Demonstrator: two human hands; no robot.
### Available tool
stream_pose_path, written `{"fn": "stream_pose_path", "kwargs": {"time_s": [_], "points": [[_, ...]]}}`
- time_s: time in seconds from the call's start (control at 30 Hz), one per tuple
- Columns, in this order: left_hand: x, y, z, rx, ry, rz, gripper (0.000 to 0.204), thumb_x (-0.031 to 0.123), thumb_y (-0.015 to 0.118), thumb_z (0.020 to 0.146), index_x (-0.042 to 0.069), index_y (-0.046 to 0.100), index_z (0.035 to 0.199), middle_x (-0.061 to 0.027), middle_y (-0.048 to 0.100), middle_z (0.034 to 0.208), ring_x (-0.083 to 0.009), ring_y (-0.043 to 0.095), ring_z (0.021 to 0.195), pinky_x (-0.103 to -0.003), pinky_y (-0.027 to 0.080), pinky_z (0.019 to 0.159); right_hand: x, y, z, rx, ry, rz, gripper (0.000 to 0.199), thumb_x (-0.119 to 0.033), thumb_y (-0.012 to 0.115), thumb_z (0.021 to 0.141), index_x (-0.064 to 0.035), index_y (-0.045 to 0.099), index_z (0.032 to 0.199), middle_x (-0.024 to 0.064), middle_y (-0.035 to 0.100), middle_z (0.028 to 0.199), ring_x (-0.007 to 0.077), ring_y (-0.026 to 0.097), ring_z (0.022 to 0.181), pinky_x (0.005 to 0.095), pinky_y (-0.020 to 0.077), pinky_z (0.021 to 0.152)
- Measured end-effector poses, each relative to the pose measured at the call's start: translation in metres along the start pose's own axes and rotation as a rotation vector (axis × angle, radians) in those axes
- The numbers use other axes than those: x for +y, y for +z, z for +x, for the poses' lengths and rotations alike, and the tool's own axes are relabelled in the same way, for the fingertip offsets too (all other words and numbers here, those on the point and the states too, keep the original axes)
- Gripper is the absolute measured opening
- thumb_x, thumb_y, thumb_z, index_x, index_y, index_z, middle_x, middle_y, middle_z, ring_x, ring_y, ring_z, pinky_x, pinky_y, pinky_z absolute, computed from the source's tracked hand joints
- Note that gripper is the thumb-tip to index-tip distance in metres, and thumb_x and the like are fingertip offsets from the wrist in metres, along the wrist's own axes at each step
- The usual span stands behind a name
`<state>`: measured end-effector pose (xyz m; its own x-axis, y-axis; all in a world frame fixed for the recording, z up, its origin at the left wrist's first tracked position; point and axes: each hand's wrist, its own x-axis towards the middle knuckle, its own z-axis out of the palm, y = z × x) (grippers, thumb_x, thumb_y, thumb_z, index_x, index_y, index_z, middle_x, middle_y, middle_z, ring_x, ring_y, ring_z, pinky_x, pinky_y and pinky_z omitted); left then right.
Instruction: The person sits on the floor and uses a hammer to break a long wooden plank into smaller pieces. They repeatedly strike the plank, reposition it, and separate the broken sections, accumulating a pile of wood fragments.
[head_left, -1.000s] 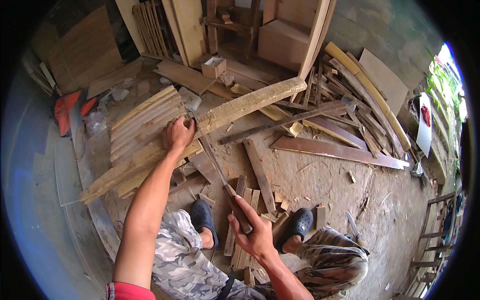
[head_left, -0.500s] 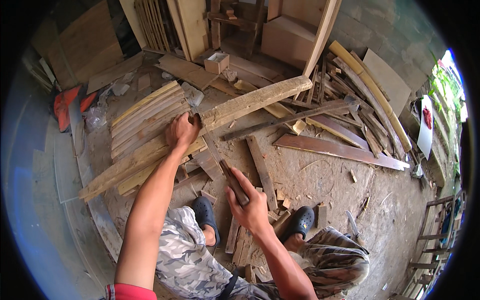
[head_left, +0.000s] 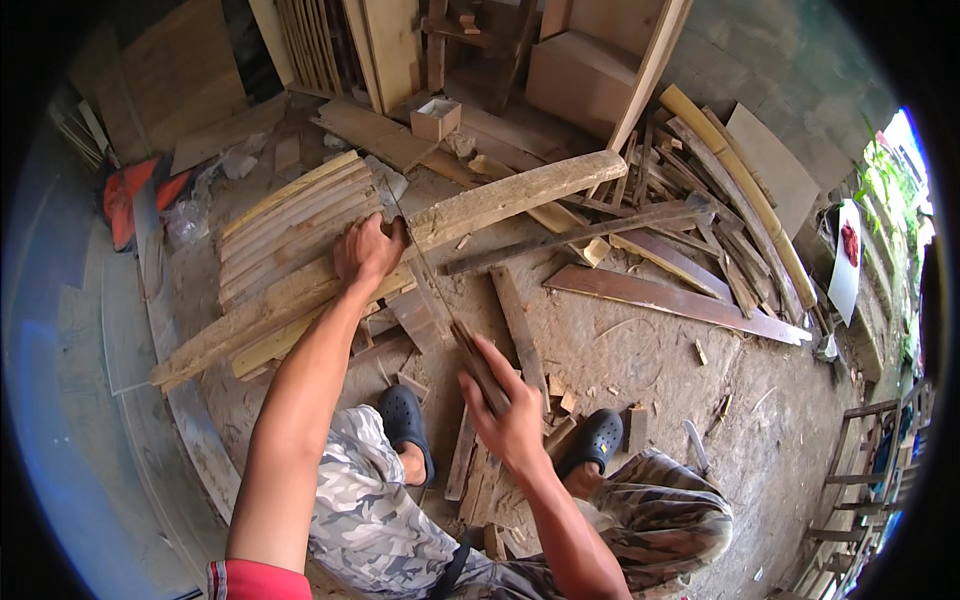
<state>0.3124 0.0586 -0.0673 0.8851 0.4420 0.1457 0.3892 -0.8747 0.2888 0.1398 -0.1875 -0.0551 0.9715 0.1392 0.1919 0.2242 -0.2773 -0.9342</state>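
A long rough wooden beam (head_left: 515, 198) lies aslant from lower left to upper right, across a row of pale boards (head_left: 290, 230). My left hand (head_left: 366, 250) is closed over the top of the beam, bracing it near its middle. My right hand (head_left: 507, 420) wraps round the wooden handle of a handsaw (head_left: 481, 372), nearer to me. From that handle the thin blade runs up and away, crossing the beam just right of my left hand. The cut itself is too small to make out.
Dark-shod feet (head_left: 598, 440) flank offcuts and sawdust. A knife (head_left: 697, 446) lies on the floor at right. Beyond are a brown plank (head_left: 670, 302), a heap of scrap wood (head_left: 735, 240) and a small box (head_left: 435, 119). Clear sheets (head_left: 110, 430) stand at left.
The saw blade now shows thinner, more edge-on, and more of its far end appears past the beam. Both hands keep their grips, and the whole view has shifted slightly.
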Motion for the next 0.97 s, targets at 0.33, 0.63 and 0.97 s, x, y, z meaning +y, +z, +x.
{"fn": "stream_pose_path", "kwargs": {"time_s": [0.33, 0.63, 0.97], "points": [[-0.011, 0.002, -0.002, 0.007, -0.026, -0.048, 0.044, 0.045, 0.051, 0.091, 0.006, 0.065, 0.103, -0.0182, 0.067, 0.109, -0.0357, 0.063, 0.105, -0.047, 0.05, 0.091, 0.005, 0.011, -0.01, 0.017, -0.02, 0.003, 0.048, -0.009, 0.067, 0.088, -0.0117, 0.058, 0.134, 0.0222, 0.07, 0.105, 0.0348, 0.069, 0.1, 0.0369, 0.0558, 0.08], [-0.008, 0.003, -0.003, 0.053, 0.045, -0.049, 0.046, 0.046, 0.049, 0.091, 0.005, 0.065, 0.104, -0.0175, 0.067, 0.111, -0.0348, 0.062, 0.106, -0.047, 0.047, 0.093, -0.001, 0.033, 0.045, 0.024, -0.017, 0.017, 0.049, -0.007, 0.062, 0.085, -0.0119, 0.057, 0.134, 0.0252, 0.067, 0.11, 0.0387, 0.064, 0.108, 0.0389, 0.0527, 0.088], [-0.007, -0.002, -0.001, -0.061, -0.033, -0.039, 0.053, 0.052, 0.052, 0.09, 0.007, 0.064, 0.116, -0.0166, 0.066, 0.117, -0.0324, 0.061, 0.112, -0.045, 0.046, 0.1, 0.025, 0.012, -0.018, -0.009, -0.08, -0.03, 0.055, 0.0, 0.058, 0.085, -0.0126, 0.055, 0.139, 0.0193, 0.067, 0.121, 0.0294, 0.067, 0.109, 0.0354, 0.0504, 0.098]]}}
